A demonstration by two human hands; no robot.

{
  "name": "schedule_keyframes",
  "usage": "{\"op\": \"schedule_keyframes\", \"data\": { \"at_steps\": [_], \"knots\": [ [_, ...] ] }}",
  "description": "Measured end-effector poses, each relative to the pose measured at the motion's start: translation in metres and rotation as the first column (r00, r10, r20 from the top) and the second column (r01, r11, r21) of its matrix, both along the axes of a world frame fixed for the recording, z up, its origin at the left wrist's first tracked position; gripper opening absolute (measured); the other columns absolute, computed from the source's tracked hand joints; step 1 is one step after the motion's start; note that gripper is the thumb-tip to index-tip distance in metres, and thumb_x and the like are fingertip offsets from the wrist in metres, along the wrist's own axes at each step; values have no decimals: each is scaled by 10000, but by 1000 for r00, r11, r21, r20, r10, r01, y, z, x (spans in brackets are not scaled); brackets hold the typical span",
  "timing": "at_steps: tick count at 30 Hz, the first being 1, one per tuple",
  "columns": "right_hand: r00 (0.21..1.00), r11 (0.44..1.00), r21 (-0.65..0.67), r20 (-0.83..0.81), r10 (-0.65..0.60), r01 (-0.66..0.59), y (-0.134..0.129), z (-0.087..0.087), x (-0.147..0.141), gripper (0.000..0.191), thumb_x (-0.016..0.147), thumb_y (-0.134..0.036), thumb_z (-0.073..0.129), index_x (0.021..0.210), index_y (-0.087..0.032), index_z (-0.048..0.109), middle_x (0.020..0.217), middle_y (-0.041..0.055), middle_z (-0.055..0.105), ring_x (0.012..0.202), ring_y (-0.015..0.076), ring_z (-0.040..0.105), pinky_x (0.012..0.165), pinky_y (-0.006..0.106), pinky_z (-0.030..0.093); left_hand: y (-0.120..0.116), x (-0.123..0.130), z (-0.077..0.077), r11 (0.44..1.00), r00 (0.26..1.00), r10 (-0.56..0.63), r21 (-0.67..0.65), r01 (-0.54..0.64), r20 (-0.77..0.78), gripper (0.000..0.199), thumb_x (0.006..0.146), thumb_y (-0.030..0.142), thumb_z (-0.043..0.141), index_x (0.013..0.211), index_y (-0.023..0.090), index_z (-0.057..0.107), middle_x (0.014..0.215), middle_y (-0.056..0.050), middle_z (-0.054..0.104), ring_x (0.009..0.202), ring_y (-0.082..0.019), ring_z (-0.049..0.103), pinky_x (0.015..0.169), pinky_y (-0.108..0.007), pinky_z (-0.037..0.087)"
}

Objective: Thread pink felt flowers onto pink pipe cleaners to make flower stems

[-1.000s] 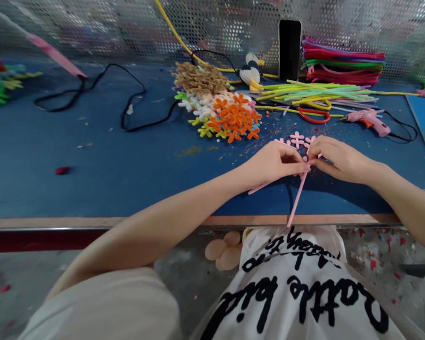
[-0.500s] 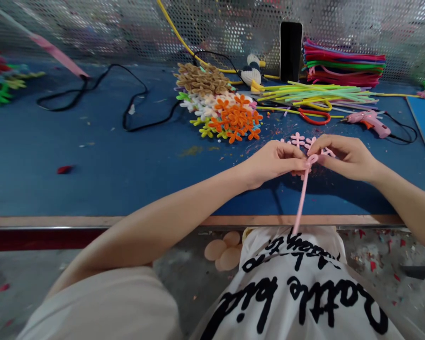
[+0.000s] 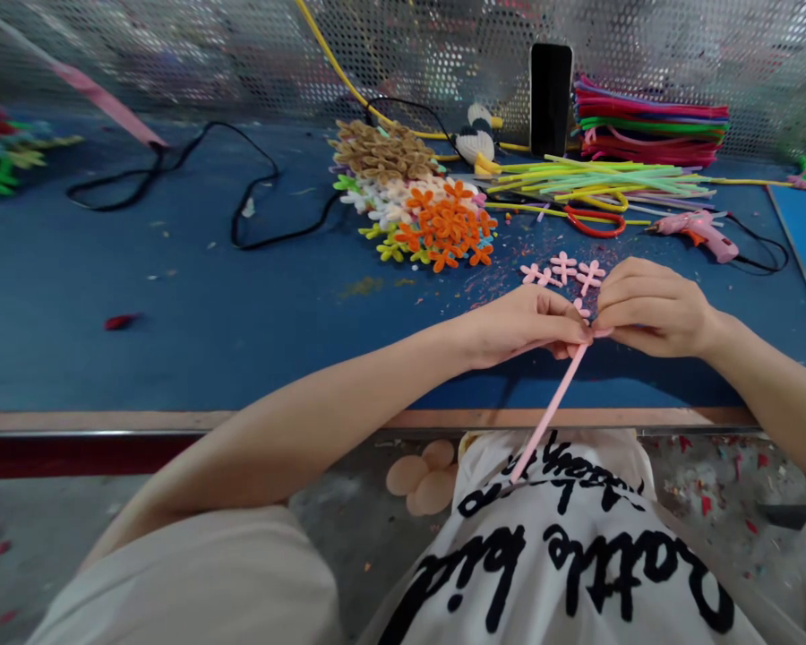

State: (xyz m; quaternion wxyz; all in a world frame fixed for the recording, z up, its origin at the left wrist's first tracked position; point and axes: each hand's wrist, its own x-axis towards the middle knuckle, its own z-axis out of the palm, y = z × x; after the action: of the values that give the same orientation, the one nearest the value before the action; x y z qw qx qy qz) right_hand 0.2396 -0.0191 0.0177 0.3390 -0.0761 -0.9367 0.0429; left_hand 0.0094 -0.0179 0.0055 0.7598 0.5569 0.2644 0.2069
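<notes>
A long pink pipe cleaner (image 3: 549, 412) hangs down toward the white shirt from between my two hands. My left hand (image 3: 534, 327) pinches it near its upper part, thumb and fingers pressed together. Close beside, my right hand (image 3: 655, 309) grips the short bent end, its fingers closed and almost touching the left fingertips. The exact shape between the fingertips is mostly hidden. Just beyond the hands lie several small pink flower shapes (image 3: 563, 268) on the blue table, and another pink piece (image 3: 580, 309) shows behind the left fingers.
Behind are a pile of orange flowers (image 3: 447, 224) with brown and white ones, loose yellow-green pipe cleaners (image 3: 597, 177), red-handled scissors (image 3: 595, 222), a pink glue gun (image 3: 698, 233), a phone (image 3: 551, 100) and a stacked bundle (image 3: 651, 125). A black cord (image 3: 259, 184) crosses the left side.
Both hands have come slightly nearer the table's front edge. The small loop between them is no longer visible, and the pipe cleaner's free end has swung left. More pink flowers show.
</notes>
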Motion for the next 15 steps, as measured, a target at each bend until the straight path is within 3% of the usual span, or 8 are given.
{"op": "schedule_keyframes", "data": {
  "at_steps": [2, 4, 6, 8, 10, 13, 14, 15],
  "knots": [
    [999, 997, -83, -30, -9, 7, -2, 1, -2, 132, 931, -126, 689, 987, -240, 725, 900, 53, 756, 862, 181, 690, 819, 334, 542, 0, -1, 1, 993, 999, 40, 114, -38, -14, 143, 691, 217, 836, 632, 147, 726, 592, 13, 664, 567, -60, 576, 595, -179, 487],
    [997, 967, -252, -60, -47, 30, -5, 3, -4, 88, 914, -138, 708, 905, -222, 732, 844, 44, 748, 806, 165, 679, 810, 327, 535, 0, -4, 4, 958, 997, 70, 280, -56, -40, 154, 722, 243, 819, 653, 140, 727, 624, -4, 693, 593, -75, 600, 609, -190, 493],
    [990, 871, -482, -46, -136, 97, -8, 5, -7, 81, 889, -199, 756, 811, -196, 734, 780, 37, 731, 731, 148, 653, 746, 305, 517, -1, -6, 6, 871, 988, 126, 486, -68, -88, 159, 767, 265, 787, 696, 132, 737, 666, -23, 723, 616, -94, 617, 613, -200, 488],
    [972, 667, -723, 28, -234, 182, -11, 8, -10, 172, 830, -270, 818, 721, -173, 728, 697, 24, 692, 638, 125, 598, 628, 269, 465, -3, -8, 6, 736, 973, 194, 675, -62, -123, 155, 810, 271, 744, 733, 136, 744, 683, -25, 732, 622, -104, 620, 604, -203, 466],
    [947, 388, -891, 120, -299, 236, -13, 9, -14, 256, 739, -306, 872, 630, -157, 695, 596, 2, 621, 556, 98, 515, 523, 238, 379, -6, -7, 3, 566, 959, 257, 823, -47, -122, 143, 832, 247, 700, 726, 156, 734, 667, -14, 717, 614, -107, 608, 614, -213, 443],
    [899, -49, -975, 220, -379, 218, -15, 8, -20, 350, 612, -302, 895, 516, -160, 590, 483, -40, 472, 455, 55, 358, 421, 213, 211, -11, -3, -4, 314, 931, 348, 949, -5, -110, 167, 832, 195, 646, 670, 185, 688, 665, -18, 702, 646, -129, 601, 682, -258, 432],
    [883, -163, -967, 247, -398, 197, -15, 7, -22, 370, 584, -296, 895, 496, -163, 561, 469, -49, 439, 437, 44, 316, 405, 210, 161, -12, -2, -6, 266, 919, 379, 964, 6, -111, 175, 827, 186, 637, 656, 191, 673, 669, -23, 701, 662, -139, 601, 693, -272, 426],
    [873, -242, -955, 261, -412, 171, -16, 6, -24, 381, 568, -295, 900, 492, -163, 551, 466, -55, 420, 428, 37, 287, 396, 207, 125, -13, -1, -7, 249, 907, 408, 968, 3, -107, 178, 822, 185, 634, 647, 195, 662, 671, -25, 701, 674, -147, 600, 696, -281, 423]
  ]
}}
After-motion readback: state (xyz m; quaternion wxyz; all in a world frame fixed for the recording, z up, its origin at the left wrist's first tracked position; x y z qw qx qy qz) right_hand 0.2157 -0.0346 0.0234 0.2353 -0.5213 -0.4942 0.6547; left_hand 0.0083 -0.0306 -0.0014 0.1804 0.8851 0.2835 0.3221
